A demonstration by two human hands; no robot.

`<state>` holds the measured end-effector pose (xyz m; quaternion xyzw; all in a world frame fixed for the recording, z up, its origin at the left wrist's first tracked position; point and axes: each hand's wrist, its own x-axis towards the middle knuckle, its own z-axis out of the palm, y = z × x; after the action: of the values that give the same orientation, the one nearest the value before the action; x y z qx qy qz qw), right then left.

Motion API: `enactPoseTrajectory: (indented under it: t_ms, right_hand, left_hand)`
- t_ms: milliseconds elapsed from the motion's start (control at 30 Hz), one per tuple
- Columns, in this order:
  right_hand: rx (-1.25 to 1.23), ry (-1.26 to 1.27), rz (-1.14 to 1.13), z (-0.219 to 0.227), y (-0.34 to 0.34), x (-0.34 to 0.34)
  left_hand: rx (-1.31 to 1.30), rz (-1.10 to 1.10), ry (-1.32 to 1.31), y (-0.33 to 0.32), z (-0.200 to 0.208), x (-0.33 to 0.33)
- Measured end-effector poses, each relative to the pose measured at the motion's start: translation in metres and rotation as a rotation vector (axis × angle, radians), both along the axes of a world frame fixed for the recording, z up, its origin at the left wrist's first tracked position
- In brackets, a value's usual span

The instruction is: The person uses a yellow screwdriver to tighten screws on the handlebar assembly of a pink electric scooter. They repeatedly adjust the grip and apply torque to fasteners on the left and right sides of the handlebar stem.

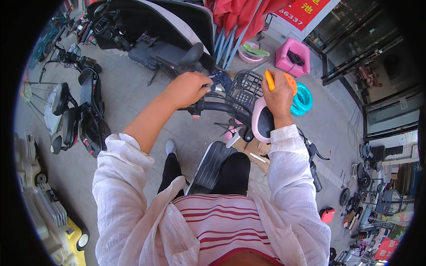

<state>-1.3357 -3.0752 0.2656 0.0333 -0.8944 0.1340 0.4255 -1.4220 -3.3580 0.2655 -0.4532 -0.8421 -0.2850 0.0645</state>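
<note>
Head view: both bare hands are held out over the front of a scooter, one at each side of its basket.
Left hand (190, 90): fingers are curled nearly closed, with a small dark-and-silver part (212, 88) apparently pinched at the tips; its kind cannot be told.
Right hand (278, 95): a fist is closed around an orange-and-yellow tool (270, 80), probably for a firm grip; its working end is not made out.
Handlebar (217, 106): it lies just below the left hand, crossing in front of the body; its far side is partly hidden by the pink-rimmed cover (258, 120) and right sleeve (288, 150).
Basket (246, 85): it is mounted ahead of the bar, presumably for carrying; its right edge is covered by the right hand.
Footboard (215, 164): it is straddled, perhaps for steadiness; one knee hides part of it.
Surroundings: a teal coil (302, 99) and pink armchair (293, 57) are seen beyond; rim items are bent and cut off.
</note>
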Motion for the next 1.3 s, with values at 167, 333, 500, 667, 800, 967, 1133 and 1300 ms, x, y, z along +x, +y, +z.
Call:
enactPoseTrajectory:
  t_ms: [167,333,500,667,800,967,1133,1300]
  right_hand:
    - [-0.012,-0.014,0.006,0.002,0.0,0.0]
    - [0.006,0.016,0.01,0.0,0.0,0.0]
    - [-0.001,-0.006,0.002,0.001,0.0,0.0]
    - [-0.01,0.006,0.008,0.002,-0.001,0.0]
    - [-0.05,-0.047,-0.008,0.003,-0.004,0.002]
    - [-0.059,-0.081,-0.03,0.003,-0.001,0.003]
    - [-0.052,-0.073,-0.017,0.004,-0.003,0.003]
    - [-0.074,-0.083,-0.033,0.003,-0.004,0.005]
  left_hand:
    - [-0.074,0.097,-0.083,0.007,-0.001,-0.004]
    - [-0.019,-0.028,-0.131,-0.003,-0.001,-0.008]
    - [-0.295,0.016,-0.021,0.008,0.01,-0.013]
    - [-0.359,0.061,-0.017,0.015,0.02,-0.011]
    - [-0.259,0.016,0.001,0.006,0.008,-0.01]
    - [-0.355,0.059,0.011,0.016,0.018,-0.008]
    - [-0.193,0.121,-0.023,0.016,0.0,-0.01]
    - [-0.093,0.151,0.164,0.043,-0.026,0.025]
